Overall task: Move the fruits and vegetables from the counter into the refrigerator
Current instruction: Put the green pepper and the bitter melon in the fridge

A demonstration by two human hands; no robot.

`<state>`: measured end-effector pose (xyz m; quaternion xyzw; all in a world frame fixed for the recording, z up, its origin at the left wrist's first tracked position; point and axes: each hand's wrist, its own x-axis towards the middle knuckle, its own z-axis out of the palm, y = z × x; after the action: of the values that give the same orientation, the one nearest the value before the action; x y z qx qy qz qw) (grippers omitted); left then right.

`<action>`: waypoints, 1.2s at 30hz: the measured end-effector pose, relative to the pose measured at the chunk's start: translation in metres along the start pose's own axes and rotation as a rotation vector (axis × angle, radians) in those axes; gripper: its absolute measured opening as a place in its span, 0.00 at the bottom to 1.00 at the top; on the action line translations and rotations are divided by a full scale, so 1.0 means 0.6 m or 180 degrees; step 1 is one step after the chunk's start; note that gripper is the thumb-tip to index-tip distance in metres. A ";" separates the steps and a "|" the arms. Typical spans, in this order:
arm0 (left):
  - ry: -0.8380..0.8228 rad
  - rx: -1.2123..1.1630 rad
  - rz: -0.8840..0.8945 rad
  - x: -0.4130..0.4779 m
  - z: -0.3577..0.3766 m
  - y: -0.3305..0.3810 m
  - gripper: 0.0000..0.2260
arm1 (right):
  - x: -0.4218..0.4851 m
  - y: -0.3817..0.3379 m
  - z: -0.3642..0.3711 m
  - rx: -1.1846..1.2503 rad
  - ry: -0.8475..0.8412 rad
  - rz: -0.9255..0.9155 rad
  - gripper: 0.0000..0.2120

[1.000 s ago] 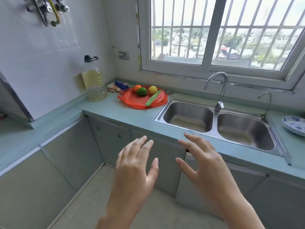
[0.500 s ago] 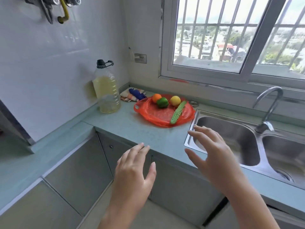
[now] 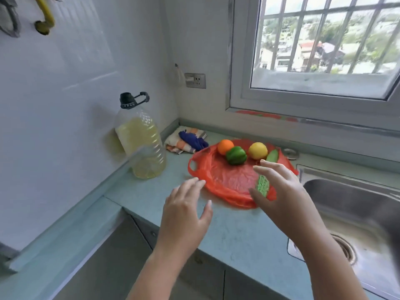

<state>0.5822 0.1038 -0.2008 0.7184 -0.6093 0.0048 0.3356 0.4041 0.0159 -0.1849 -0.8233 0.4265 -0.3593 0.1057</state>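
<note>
Grips both empty, fingers spread: the left hand [image 3: 186, 211] hovers over the table [image 3: 238, 234] at the near edge of a red plastic bag [image 3: 229, 180], the right hand [image 3: 281, 191] above the cucumber [image 3: 263, 185]. Orange [image 3: 225, 146], green pepper [image 3: 236, 155] and lemon [image 3: 257, 150] sit on the bag's far side, beside an oil bottle [image 3: 142, 146].
</note>
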 end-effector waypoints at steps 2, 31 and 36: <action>-0.0006 -0.0034 0.0051 0.061 0.015 -0.015 0.23 | 0.043 0.022 0.023 -0.0008 -0.0003 0.0103 0.20; -0.1672 -0.1131 0.0297 0.507 0.393 -0.209 0.18 | 0.263 0.274 0.280 -0.0667 -0.0600 0.2599 0.25; -0.1733 -0.1192 0.0385 0.541 0.461 -0.188 0.18 | 0.260 0.337 0.294 -0.0386 -0.0536 0.2978 0.25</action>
<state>0.6533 -0.3105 -0.3340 0.5817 -0.7084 -0.2795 0.2857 0.4567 -0.2531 -0.3307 -0.5738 0.7615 -0.1798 0.2421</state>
